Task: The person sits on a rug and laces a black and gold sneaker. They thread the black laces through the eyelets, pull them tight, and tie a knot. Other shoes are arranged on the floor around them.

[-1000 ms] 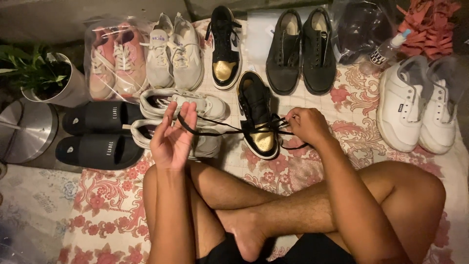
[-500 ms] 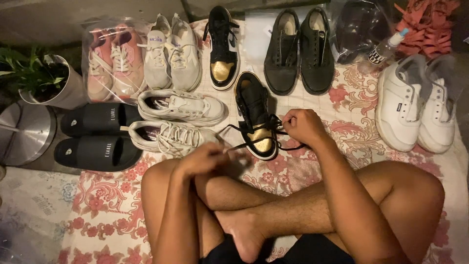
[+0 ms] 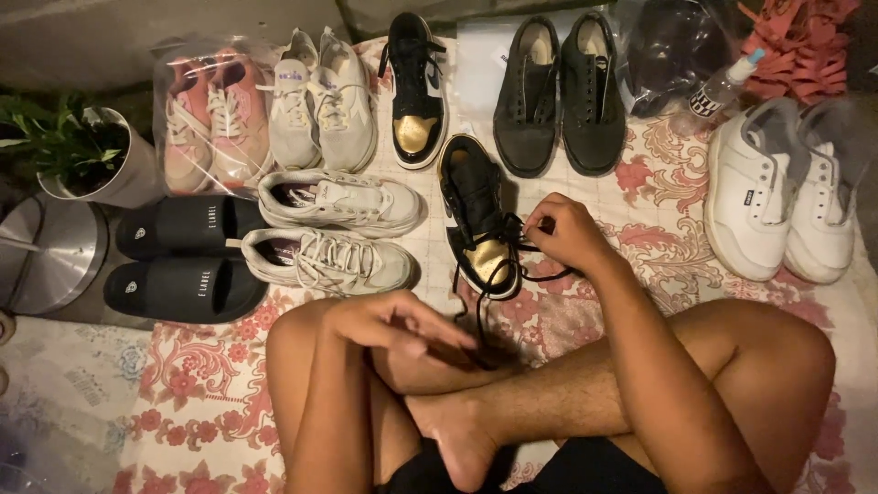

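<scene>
right hand (image 3: pixel 562 233): pinching black lace (image 3: pixel 526 245) at black-and-gold sneaker (image 3: pixel 477 224) | left hand (image 3: pixel 389 320): fingers curled, pulling the lace's other end taut | lacing part done, knot not tied

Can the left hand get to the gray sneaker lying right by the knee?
Probably yes. The left hand hangs just below the gray sneaker, and nothing lies between them; only a loose black lace trails to its other side.

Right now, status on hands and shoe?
Right hand pinching black lace at black-and-gold shoe. Left hand near knee, lace end at fingertips, grip unclear. White sneakers beside shoe, not touching.
</scene>
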